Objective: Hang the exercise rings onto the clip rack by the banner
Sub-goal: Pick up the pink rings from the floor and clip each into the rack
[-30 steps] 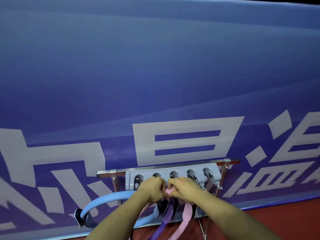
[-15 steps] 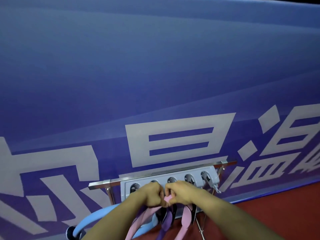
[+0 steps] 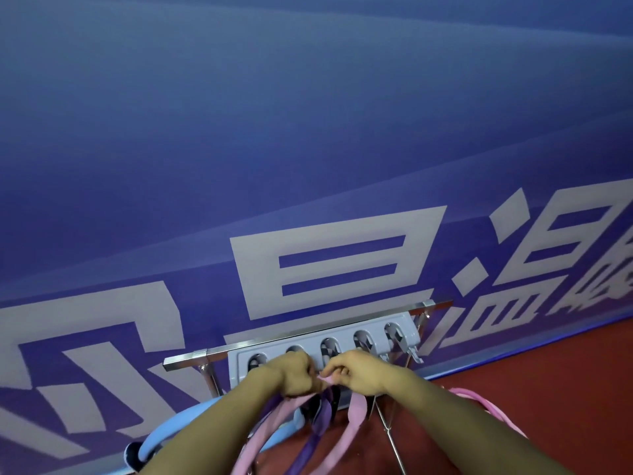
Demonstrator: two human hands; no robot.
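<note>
Both hands at near face of grey clip rack [image 3: 373,329]. Left hand [image 3: 291,373] fisted, right hand [image 3: 356,371] pinching, both on pink band [image 3: 322,383] between them; its ends trail down toward the near floor.

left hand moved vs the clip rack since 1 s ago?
No, barely. The left hand stays fisted on the pink strap below the grey clip rack's second slot; the shift in frame is mostly camera motion.
</note>
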